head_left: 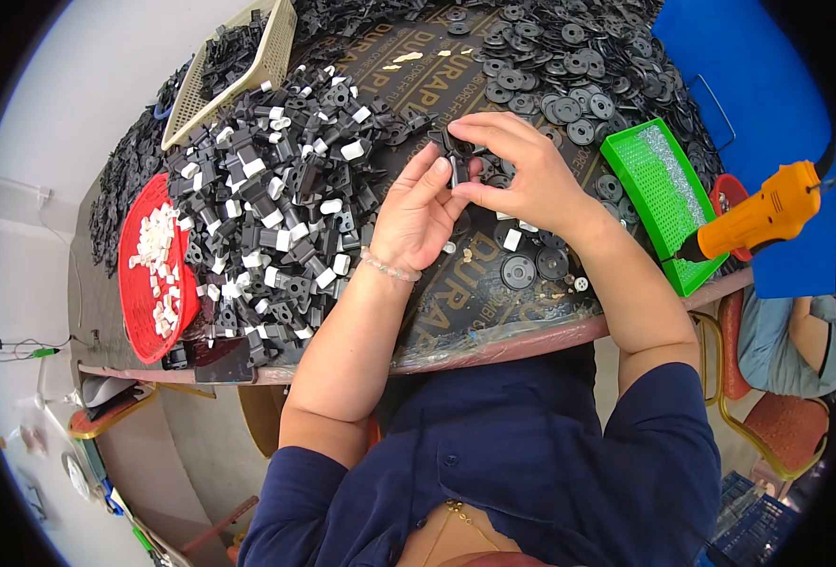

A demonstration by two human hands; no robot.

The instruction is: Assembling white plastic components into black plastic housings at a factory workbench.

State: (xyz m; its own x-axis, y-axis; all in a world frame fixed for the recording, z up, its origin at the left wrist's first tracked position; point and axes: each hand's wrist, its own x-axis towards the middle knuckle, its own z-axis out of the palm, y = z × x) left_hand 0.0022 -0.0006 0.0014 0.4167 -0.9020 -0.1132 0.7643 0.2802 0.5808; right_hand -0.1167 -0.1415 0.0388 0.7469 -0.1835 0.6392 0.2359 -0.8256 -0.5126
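Between both hands, over the middle of the table, is a small black plastic part (455,168). My left hand (416,210), with a beaded bracelet at the wrist, pinches its lower side with thumb and fingers. My right hand (522,168) curls round its other side, thumb below and index finger above. The fingers hide much of the part's shape. A large heap of black plastic pieces with white blocks (276,203) lies to the left of my hands. Flat black discs (519,272) lie scattered to the right, under and beside my right forearm.
A red basket (133,312) of small white blocks and a beige basket (184,118) stand at left. More discs (569,57) are piled at the far right. A green tray (616,146) of small metal pieces has an orange power drill (763,210) over its near end. Someone sits at right.
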